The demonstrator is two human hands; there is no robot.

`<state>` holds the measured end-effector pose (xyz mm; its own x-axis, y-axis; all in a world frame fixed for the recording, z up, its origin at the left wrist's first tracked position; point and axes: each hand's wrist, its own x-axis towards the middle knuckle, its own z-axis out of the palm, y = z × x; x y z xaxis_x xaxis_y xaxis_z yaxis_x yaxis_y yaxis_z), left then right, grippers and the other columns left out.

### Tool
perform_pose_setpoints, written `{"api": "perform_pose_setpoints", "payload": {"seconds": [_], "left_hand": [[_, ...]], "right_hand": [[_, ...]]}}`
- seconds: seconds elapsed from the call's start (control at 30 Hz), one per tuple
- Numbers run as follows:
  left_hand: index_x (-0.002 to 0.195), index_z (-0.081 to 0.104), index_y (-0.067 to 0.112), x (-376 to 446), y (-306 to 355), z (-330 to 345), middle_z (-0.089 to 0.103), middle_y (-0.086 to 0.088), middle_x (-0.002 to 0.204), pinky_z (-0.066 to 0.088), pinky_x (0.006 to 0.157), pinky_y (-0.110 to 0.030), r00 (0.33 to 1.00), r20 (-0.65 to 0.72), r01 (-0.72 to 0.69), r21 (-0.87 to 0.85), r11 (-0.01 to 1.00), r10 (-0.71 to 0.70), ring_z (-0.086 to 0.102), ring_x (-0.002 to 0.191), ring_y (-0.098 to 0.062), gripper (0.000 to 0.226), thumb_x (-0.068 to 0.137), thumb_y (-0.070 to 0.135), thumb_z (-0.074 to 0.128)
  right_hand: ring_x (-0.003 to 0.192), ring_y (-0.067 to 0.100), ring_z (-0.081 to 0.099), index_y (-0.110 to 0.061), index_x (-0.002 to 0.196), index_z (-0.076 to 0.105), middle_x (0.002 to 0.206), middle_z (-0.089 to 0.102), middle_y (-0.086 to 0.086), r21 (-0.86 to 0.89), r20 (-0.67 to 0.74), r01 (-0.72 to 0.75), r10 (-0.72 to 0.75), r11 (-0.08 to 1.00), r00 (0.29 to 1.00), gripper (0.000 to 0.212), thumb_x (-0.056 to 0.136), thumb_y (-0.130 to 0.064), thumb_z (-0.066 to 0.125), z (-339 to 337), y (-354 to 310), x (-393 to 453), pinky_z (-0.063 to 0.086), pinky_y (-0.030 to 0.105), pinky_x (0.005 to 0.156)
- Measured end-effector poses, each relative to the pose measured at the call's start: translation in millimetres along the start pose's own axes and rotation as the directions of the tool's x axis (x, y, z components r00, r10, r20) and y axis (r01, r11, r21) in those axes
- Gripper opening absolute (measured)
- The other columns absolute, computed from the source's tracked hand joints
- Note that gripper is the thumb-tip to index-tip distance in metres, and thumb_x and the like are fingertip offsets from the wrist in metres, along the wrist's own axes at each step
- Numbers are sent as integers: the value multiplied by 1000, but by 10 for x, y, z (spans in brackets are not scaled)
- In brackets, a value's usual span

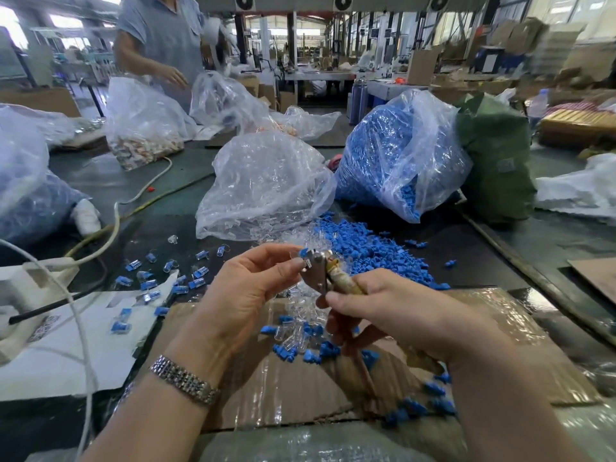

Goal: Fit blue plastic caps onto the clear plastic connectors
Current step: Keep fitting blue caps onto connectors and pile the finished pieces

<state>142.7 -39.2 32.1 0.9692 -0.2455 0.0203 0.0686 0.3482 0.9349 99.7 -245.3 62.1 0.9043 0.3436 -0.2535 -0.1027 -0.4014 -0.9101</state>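
I am holding a blue cap (303,252) and what looks like a clear connector between the fingertips of my left hand (246,288), pinching the pair narrowly right at the metal head of the pliers (316,266). My right hand (393,315) is wrapping round the pliers' taped handles, fingers curled tight. The connector itself is too clear and small to make out surely, so I cannot tell whether the cap is already seated.

I judge this to be the pressing step: the cap is going onto its connector with the tool's help. The next move calls for lining the pair squarely in the pliers' head and squeezing gently, so the cap seats without cracking the plastic.

Loose caps (366,251) are lying heaped toward the worktop's far middle, spilling from the bag of blue caps (396,155). Finished pieces (173,278) are lying scattered toward the left side, and more clear connectors (300,315) are lying on the cardboard sheet (300,388) at the near edge, under my hands.
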Motion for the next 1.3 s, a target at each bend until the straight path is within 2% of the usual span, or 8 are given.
{"api": "perform_pose_setpoints", "payload": {"seconds": [0.23,0.43,0.73,0.83,0.9,0.97,1.1,1.3], "left_hand": [[100,79,14,0,-55,-17,75,-16,109,50,104,-54,999,-6,-45,190,981,47,68,112,-37,33,68,23,85],[98,80,23,2,-50,-44,78,-7,104,54,98,-45,994,-10,-95,376,922,106,72,105,-26,22,77,23,78],[90,77,29,-30,78,-196,76,1,91,58,74,-23,938,-154,-188,525,830,309,72,85,-13,13,83,18,79],[87,69,23,-25,125,-320,67,-2,91,53,75,-38,787,-358,63,856,512,503,64,86,-21,13,85,11,73],[89,68,21,-40,160,-349,56,-4,97,48,85,-46,717,-333,223,942,251,612,56,99,-31,14,82,9,68],[94,70,22,-51,159,-329,53,-3,100,47,90,-47,754,-244,177,969,170,609,53,104,-31,22,81,5,67],[102,74,27,-17,-4,-183,62,11,95,41,62,-10,925,-62,-6,984,178,374,57,80,1,21,91,11,65],[121,70,30,103,-231,-171,64,11,111,44,82,-23,967,-7,0,1000,27,254,51,95,-3,24,97,32,64]], "right_hand": [[90,35,73,5,107,64,86,74,11,-114,-39,-5,0,993,999,40,103,-34,55,70,-24,4,57,56,89],[56,16,65,-9,82,65,63,66,2,-165,-110,-21,3,986,994,43,102,-45,54,139,23,89,59,41,69],[71,22,72,-9,101,71,77,71,4,77,-120,67,-57,995,991,60,87,-65,54,-150,22,-8,59,36,63],[63,17,63,-6,90,63,69,62,1,-114,-418,14,-60,993,906,53,96,-58,54,-291,90,2,57,47,64],[65,19,56,-11,82,55,73,59,1,-328,-556,-151,-61,933,829,48,96,-57,55,-325,145,52,45,42,60],[75,22,55,-16,82,50,86,58,4,-449,-608,-306,-36,840,793,42,95,-56,56,-317,192,104,38,37,59],[109,34,51,-16,99,51,114,53,12,-542,-649,-496,37,678,760,43,92,-56,62,-281,294,206,49,47,91],[122,35,44,-13,122,51,130,48,15,-547,-661,-560,88,622,745,53,91,-53,64,-272,368,290,45,50,100]]}}
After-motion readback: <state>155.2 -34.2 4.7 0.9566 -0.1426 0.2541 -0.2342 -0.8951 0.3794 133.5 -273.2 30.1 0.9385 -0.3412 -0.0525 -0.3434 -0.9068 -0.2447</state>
